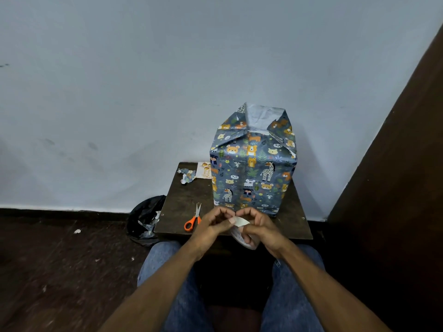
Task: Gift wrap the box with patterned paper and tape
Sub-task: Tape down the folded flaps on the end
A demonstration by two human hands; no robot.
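While both hands pinch a tape strip (240, 221) before the wrapped box (253, 164), left hand (213, 225) and right hand (260, 227) fingers grasp it. Gold lettering on the card (204, 172) on the counter (182, 200) is too small to read.

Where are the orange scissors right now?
In the head view, the orange-handled scissors lie on the small dark table, left of the left hand and the wrapped box.

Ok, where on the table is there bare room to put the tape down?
Bare patch left of the box, between the scraps and scissors. Thin strip right of the box. Front edge is crowded by both hands and tape.
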